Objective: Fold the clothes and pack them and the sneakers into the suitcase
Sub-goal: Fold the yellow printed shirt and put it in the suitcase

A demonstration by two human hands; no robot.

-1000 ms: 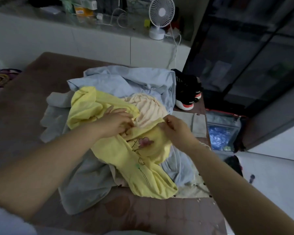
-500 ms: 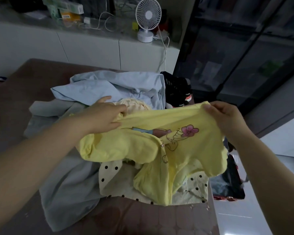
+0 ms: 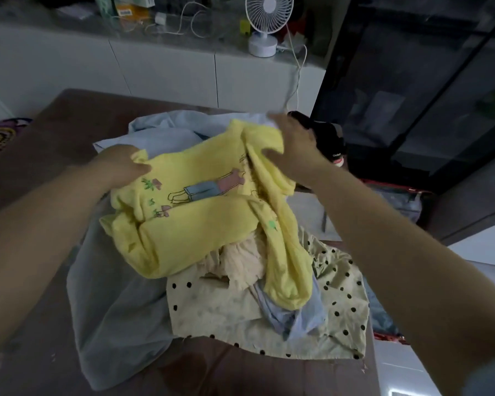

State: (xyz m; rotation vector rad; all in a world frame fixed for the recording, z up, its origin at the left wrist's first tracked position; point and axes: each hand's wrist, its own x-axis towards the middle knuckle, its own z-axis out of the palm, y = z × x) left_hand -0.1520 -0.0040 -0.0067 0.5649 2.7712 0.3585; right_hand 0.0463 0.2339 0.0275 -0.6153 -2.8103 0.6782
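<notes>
L hand [image 3: 120,167] mid-left, R hand [image 3: 295,151] upper centre; both reach in from bottom corners, fingers curled gripping yellow shirt [image 3: 200,224].

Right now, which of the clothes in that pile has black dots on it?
The pale cream garment at the pile's near right edge; the yellow shirt bears a cartoon print, the others look plain.

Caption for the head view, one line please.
Left hand and right hand grip a yellow shirt over the clothes pile on a brown table.

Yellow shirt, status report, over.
Left hand and right hand both gripping yellow shirt. Shirt crumpled, not folded, over clothes pile. Sneakers on table beyond right hand.
</notes>
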